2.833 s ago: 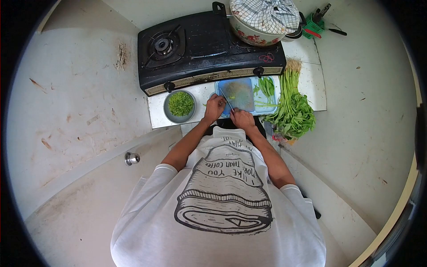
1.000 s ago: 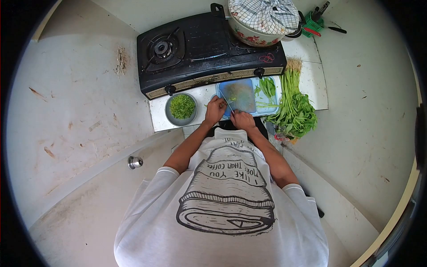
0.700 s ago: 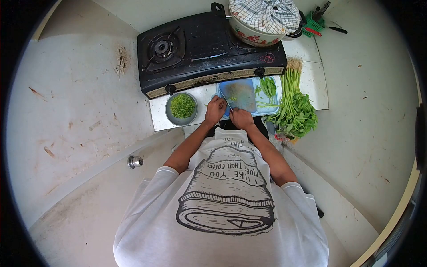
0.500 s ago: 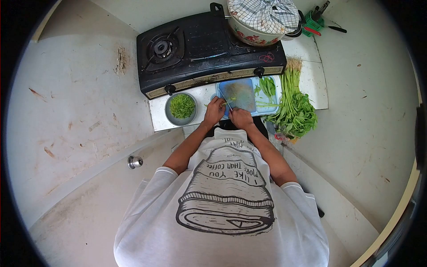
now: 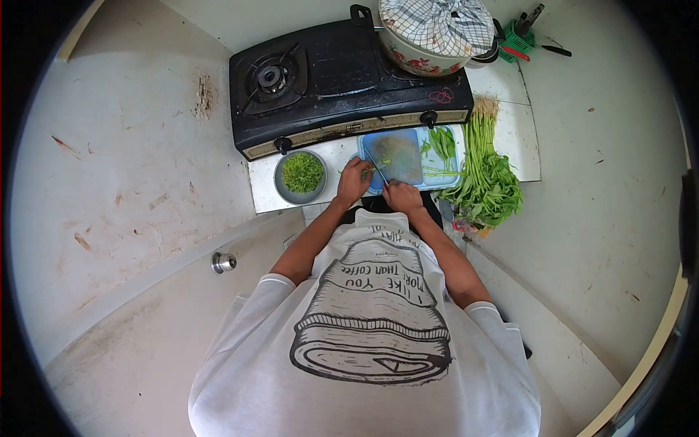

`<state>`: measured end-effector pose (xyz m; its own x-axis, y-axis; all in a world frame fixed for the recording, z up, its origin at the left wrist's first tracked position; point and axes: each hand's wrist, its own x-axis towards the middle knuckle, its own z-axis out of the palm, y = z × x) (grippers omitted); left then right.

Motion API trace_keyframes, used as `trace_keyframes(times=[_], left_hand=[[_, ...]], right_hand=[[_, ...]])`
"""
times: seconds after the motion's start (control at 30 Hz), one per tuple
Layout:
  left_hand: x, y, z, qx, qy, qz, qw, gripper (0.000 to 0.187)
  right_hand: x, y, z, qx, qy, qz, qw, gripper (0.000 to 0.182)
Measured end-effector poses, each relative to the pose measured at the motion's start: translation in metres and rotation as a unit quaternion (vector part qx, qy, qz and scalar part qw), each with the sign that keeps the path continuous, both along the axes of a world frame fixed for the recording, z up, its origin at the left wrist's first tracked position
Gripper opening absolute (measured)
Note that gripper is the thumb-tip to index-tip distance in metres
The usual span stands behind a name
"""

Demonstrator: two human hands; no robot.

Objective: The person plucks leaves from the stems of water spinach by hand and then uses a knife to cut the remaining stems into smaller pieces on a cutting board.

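My left hand (image 5: 354,180) is closed over thin green stalks (image 5: 370,170) at the left edge of a blue plastic tray (image 5: 409,173) with a worn surface. The knife (image 5: 376,167) is gripped in my right hand (image 5: 402,197), its blade slanting across the tray's left side, close to my left fingers. A few chopped bits (image 5: 386,162) lie beside the blade. Leaves and some stalks (image 5: 442,143) rest in the tray's right part. To the left of my left hand stands a grey bowl (image 5: 322,183) of finely chopped greens (image 5: 303,172).
A large bunch of leafy greens (image 5: 486,186) with roots lies right of the tray. Behind it, a black gas stove (image 5: 342,73) carries a floral pot (image 5: 421,60) covered by a checked cloth (image 5: 437,25). A green basket (image 5: 515,45) of utensils stands at the back right.
The knife handle and my right hand have shifted slightly right, and the blade lies more slanted. My left hand stays on the stalks. The whole view has shifted a little.
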<state>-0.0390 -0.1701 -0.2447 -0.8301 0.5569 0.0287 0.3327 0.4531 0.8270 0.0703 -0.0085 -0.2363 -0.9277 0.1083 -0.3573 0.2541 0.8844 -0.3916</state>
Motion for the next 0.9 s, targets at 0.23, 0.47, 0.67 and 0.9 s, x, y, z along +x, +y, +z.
trace_keyframes(times=[0.23,0.47,0.67,0.9], left_hand=[[0.000,-0.001,0.001,0.015,0.006,-0.005,1.000,0.015],[0.001,-0.001,0.001,0.019,0.013,-0.005,1.000,0.014],[0.001,-0.001,0.002,0.010,0.012,-0.004,1.000,0.016],[0.001,-0.001,0.003,0.014,0.021,-0.009,1.000,0.016]], right_hand=[[0.002,0.000,-0.003,0.005,0.004,0.000,1.000,0.045],[0.005,-0.001,-0.005,0.006,0.016,-0.002,1.000,0.046],[0.004,-0.004,0.001,-0.003,0.015,0.006,1.000,0.046],[-0.008,-0.007,-0.001,-0.018,0.033,0.010,0.999,0.042]])
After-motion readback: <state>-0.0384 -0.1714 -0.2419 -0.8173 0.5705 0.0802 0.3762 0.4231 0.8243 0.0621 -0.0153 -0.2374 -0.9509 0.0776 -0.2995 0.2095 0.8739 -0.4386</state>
